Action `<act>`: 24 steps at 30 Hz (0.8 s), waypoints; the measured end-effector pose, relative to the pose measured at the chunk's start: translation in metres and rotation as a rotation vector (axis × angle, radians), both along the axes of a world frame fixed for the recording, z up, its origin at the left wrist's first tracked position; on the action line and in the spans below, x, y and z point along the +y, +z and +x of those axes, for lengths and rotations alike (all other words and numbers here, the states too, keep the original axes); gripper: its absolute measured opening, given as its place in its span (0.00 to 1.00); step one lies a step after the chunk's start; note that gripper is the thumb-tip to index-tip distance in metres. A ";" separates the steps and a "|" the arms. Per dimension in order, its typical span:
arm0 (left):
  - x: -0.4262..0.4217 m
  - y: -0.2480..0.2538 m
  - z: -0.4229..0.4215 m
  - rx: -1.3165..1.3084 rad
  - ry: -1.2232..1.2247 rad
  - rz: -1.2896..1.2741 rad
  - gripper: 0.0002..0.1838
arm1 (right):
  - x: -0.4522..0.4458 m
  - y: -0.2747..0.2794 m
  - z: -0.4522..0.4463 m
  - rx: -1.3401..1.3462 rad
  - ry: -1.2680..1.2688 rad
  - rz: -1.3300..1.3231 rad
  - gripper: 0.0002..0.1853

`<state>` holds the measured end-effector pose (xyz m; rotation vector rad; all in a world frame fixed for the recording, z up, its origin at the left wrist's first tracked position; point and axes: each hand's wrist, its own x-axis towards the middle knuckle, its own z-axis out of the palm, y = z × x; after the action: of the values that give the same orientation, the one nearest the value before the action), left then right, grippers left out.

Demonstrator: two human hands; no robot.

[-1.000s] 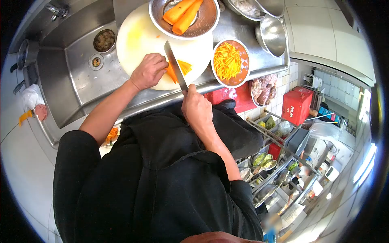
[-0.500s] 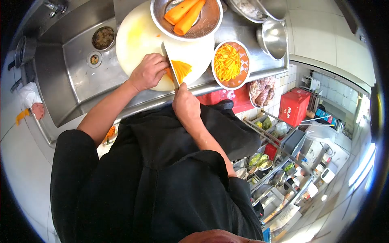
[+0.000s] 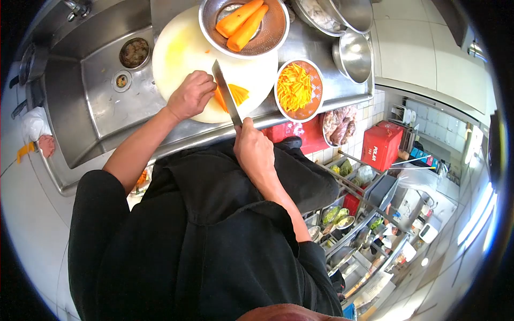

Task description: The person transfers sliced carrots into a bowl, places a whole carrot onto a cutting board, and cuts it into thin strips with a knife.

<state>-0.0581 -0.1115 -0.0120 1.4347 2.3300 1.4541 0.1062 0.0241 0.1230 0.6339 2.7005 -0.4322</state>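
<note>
My right hand (image 3: 253,148) is closed around the handle of a kitchen knife (image 3: 227,94). Its blade slants across the round white cutting board (image 3: 176,69), flat side showing. To the left of the blade, my left hand (image 3: 191,95) has its fingers curled down on a piece of carrot (image 3: 219,99), partly hidden by fingers and blade. Thin carrot slices (image 3: 239,94) lie fanned out just right of the blade. Beside the board, a small colander (image 3: 317,95) contains a heap of carrot strips (image 3: 294,87).
A larger metal colander (image 3: 278,40) with two peeled carrots (image 3: 238,18) sits on the board's far edge. Left is a steel sink (image 3: 99,91) with a drain. Metal bowls (image 3: 353,55) stand at the right of the counter. Below them is a bowl of raw meat (image 3: 338,125).
The knife and my right hand have come slightly toward my body, and the blade has turned to show more of its flat side. My left hand remains on the carrot.
</note>
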 end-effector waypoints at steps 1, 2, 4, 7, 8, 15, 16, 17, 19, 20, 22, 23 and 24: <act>0.000 -0.001 0.000 0.002 0.003 0.010 0.10 | -0.001 0.003 0.004 -0.006 0.001 -0.007 0.11; 0.000 -0.002 0.000 0.005 0.007 0.020 0.10 | -0.001 0.005 0.008 -0.023 -0.008 -0.005 0.11; 0.000 -0.001 -0.001 -0.007 -0.006 0.021 0.11 | -0.003 0.005 0.012 -0.054 -0.020 -0.006 0.11; -0.001 -0.001 0.000 -0.010 -0.004 0.030 0.11 | -0.005 0.003 0.012 -0.089 -0.017 0.006 0.10; 0.000 -0.002 -0.001 -0.005 -0.001 0.039 0.11 | -0.005 -0.005 0.010 -0.061 -0.015 0.002 0.10; 0.002 -0.004 0.000 -0.013 -0.009 0.042 0.10 | -0.005 -0.054 -0.003 -0.022 -0.030 0.012 0.12; 0.001 -0.002 0.001 -0.023 -0.020 0.045 0.10 | -0.006 -0.053 -0.002 -0.020 -0.029 0.012 0.12; 0.000 -0.001 0.003 -0.033 -0.030 0.047 0.10 | -0.007 -0.052 -0.001 -0.015 -0.028 0.013 0.12; -0.001 -0.001 0.005 -0.052 0.000 0.050 0.09 | -0.008 -0.050 -0.001 -0.009 -0.023 0.015 0.12; -0.002 -0.001 0.005 -0.062 0.014 0.053 0.09 | -0.008 -0.050 -0.002 -0.003 -0.024 0.014 0.12; -0.003 -0.004 0.004 -0.079 0.030 0.044 0.08 | -0.007 -0.050 -0.001 0.005 -0.030 0.017 0.12; -0.003 -0.005 0.003 -0.090 0.036 0.041 0.08 | -0.006 -0.050 -0.001 0.019 -0.019 0.014 0.12; -0.002 -0.006 0.002 -0.075 0.028 0.048 0.07 | -0.005 -0.050 -0.001 0.029 -0.009 0.011 0.12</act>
<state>-0.0558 -0.1137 -0.0181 1.3394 2.2951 1.5523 0.1052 0.0195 0.0732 0.6478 2.7307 -0.4325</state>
